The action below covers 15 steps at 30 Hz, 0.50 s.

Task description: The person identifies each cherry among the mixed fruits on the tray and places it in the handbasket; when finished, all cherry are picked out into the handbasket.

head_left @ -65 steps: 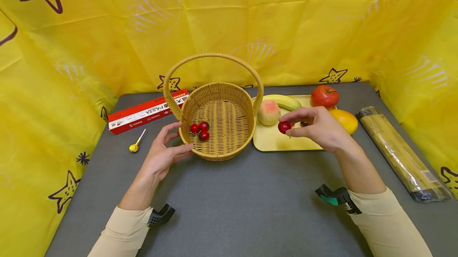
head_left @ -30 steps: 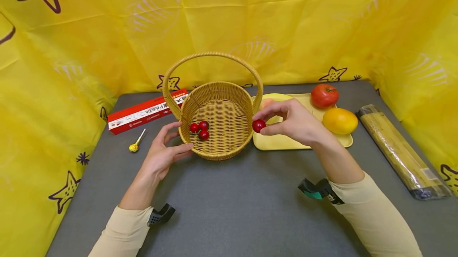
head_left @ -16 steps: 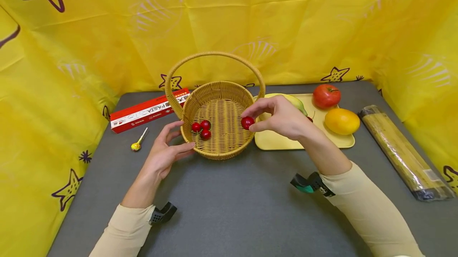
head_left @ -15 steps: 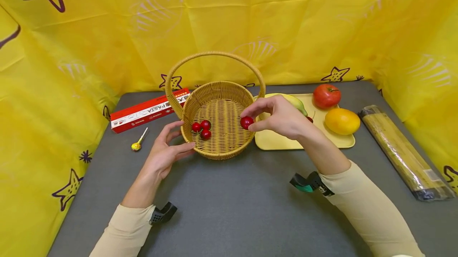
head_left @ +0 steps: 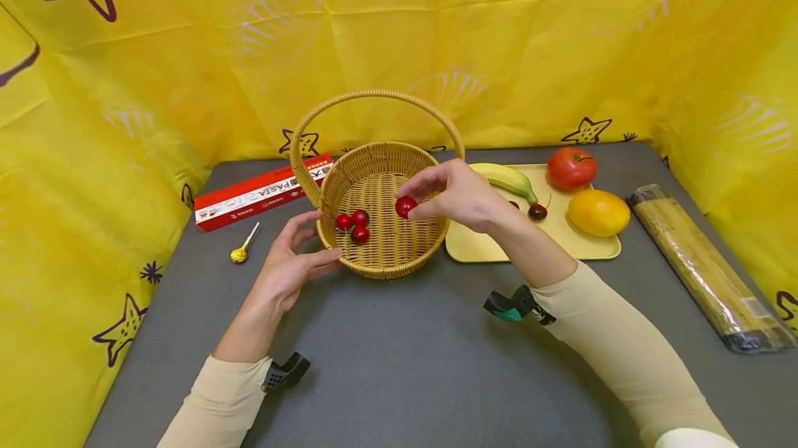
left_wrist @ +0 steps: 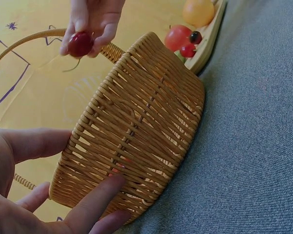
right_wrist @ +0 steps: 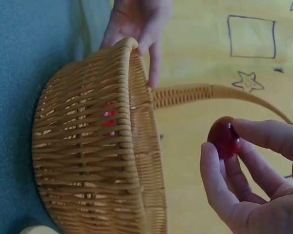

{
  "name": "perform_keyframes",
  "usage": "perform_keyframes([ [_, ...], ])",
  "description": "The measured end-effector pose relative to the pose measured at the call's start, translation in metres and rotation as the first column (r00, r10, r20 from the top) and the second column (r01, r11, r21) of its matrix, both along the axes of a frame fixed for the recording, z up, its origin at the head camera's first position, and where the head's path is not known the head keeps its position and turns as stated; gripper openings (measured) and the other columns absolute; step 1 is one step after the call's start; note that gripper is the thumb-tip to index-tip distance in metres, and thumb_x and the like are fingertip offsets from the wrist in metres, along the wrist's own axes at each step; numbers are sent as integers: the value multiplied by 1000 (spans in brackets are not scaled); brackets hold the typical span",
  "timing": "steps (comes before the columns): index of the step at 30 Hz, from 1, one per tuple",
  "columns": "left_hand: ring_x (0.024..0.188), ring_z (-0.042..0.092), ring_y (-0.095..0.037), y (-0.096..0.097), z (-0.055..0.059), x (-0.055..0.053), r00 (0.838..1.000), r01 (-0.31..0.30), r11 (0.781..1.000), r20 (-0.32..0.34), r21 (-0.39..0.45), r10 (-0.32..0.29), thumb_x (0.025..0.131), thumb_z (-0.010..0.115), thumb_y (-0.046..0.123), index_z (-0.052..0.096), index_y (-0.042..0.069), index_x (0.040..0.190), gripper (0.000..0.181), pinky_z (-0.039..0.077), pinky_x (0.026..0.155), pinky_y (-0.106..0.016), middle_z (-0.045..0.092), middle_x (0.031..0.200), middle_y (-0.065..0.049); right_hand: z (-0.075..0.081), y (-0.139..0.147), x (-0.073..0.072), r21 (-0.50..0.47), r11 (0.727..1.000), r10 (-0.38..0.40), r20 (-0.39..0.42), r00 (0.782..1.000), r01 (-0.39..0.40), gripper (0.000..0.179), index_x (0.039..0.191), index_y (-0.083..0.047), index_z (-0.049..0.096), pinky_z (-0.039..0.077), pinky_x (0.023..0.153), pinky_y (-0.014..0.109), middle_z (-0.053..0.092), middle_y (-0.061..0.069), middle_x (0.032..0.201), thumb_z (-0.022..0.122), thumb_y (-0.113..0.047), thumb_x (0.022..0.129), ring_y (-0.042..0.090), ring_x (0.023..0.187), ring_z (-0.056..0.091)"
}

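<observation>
A wicker basket (head_left: 383, 271) with a tall handle stands mid-table. Several small red fruits with a green stem (head_left: 352, 226) lie inside it at the left. My left hand (head_left: 288, 264) holds the basket's left side at the rim, fingers and thumb spread against the weave. My right hand (head_left: 458, 195) pinches a dark red cherry (head_left: 406, 208) between thumb and fingertips, above the basket's right half. The cherry (left_wrist: 81, 45) has its thin stem hanging down in the left wrist view. In the right wrist view the cherry (right_wrist: 224, 138) is apart from the rim.
Right of the basket, a cream tray (head_left: 474, 247) bears a banana (head_left: 506, 179), another cherry (head_left: 537, 212), a red apple (head_left: 571, 167) and a mango-like yellow fruit (head_left: 598, 212). A wrapped noodle pack (head_left: 711, 268) lies far right. A pasta box (head_left: 262, 192) and lollipop (head_left: 244, 244) lie left.
My right hand has carried the cherry left from above the tray to over the basket, uncovering the banana and the tray's cherry. My left hand has stayed on the basket.
</observation>
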<state>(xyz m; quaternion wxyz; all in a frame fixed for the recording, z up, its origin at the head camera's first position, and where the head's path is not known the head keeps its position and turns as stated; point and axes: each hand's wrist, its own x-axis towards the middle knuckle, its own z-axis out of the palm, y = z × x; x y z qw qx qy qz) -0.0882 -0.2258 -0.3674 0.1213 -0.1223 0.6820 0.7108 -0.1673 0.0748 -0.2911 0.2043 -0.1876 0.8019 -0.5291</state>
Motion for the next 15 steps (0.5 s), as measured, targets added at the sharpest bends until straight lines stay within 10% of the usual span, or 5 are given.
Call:
perform_keyframes([
  [15, 103, 75, -29, -1, -1, -1, 1000, 7, 1000, -6, 5, -7, 92, 75, -3, 35, 19, 158, 80, 63, 93, -44, 34, 156, -18, 3, -32, -14, -19, 1000, 2, 61, 998, 0, 29, 110, -15, 81, 59, 93, 41, 79, 7, 105, 85, -6, 83, 22, 100, 70],
])
